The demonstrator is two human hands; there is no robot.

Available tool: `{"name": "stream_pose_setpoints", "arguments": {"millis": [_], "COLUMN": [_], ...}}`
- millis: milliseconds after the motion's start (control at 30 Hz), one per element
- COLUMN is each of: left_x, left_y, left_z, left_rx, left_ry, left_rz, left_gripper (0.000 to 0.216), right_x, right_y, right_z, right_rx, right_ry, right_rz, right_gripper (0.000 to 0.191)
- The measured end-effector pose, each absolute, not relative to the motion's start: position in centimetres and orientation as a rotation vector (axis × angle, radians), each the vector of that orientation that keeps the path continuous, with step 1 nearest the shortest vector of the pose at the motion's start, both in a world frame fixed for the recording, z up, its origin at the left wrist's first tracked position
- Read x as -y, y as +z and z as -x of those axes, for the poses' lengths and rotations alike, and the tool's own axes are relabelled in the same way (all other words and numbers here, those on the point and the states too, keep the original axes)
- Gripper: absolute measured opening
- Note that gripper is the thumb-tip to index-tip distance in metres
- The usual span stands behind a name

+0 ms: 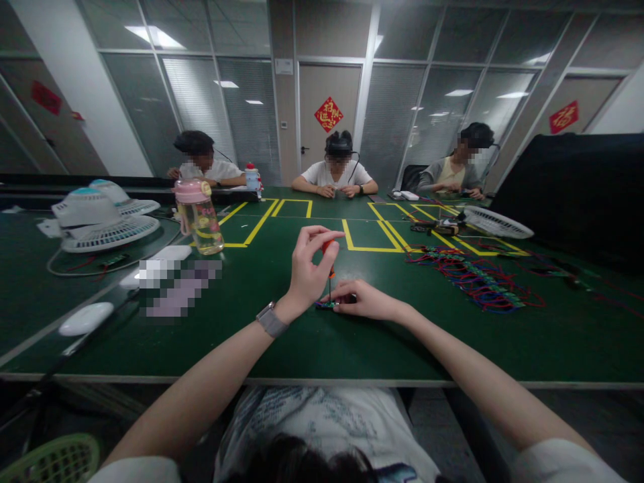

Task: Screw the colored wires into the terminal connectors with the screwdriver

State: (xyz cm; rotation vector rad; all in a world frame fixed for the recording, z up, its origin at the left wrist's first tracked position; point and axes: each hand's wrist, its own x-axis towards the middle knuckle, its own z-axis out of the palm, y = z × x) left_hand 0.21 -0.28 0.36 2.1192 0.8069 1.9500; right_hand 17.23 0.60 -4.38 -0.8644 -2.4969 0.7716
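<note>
My left hand (310, 263), with a watch on its wrist, grips the orange-red handle of a screwdriver (331, 274) between thumb and fingers. The screwdriver stands upright, its thin shaft reaching down to a small green circuit board (326, 305) on the table. From the right, my right hand (365, 300) rests low on the table, its fingers closed on the board's right edge. Part of the board is hidden beneath those fingers. Whether the tip sits in a screw is too small to tell.
Many wired circuit boards (475, 278) lie to the right on the green table (282, 349). White fans (100, 218) and a pink-lidded bottle (200, 218) stand left. Yellow tape (372, 249) marks the table. Three people sit across, and a black screen (578, 201) rises at right.
</note>
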Motion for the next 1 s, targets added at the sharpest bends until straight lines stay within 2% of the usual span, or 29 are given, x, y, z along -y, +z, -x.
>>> {"name": "stream_pose_setpoints", "arguments": {"millis": [133, 267, 433, 600, 700, 1000], "left_x": [0.1, 0.12, 0.29, -0.02, -0.17, 0.3], "left_y": [0.05, 0.1, 0.41, 0.0, -0.25, 0.2], "left_z": [-0.29, -0.44, -0.32, -0.1, -0.15, -0.29], "left_rx": [-0.689, -0.758, -0.849, -0.734, -0.69, -0.864], "left_ry": [1.854, 1.894, 1.963, 1.828, 1.787, 1.965], "left_rz": [-1.99, -1.982, -2.1, -2.046, -1.973, -2.088], "left_gripper": [0.027, 0.025, 0.013, 0.03, 0.031, 0.014], "right_x": [-0.54, -0.56, -0.6, -0.57, -0.55, -0.63], "right_y": [-4.35, -4.4, -4.47, -4.4, -4.37, -4.5], "right_z": [-17.22, -17.21, -17.23, -17.22, -17.19, -17.24], "right_rx": [2.488, 2.485, 2.478, 2.487, 2.483, 2.48], "right_ry": [0.77, 0.777, 0.775, 0.768, 0.774, 0.784], "right_rz": [0.866, 0.866, 0.87, 0.867, 0.874, 0.871], "right_gripper": [0.03, 0.03, 0.028, 0.029, 0.029, 0.03]}}
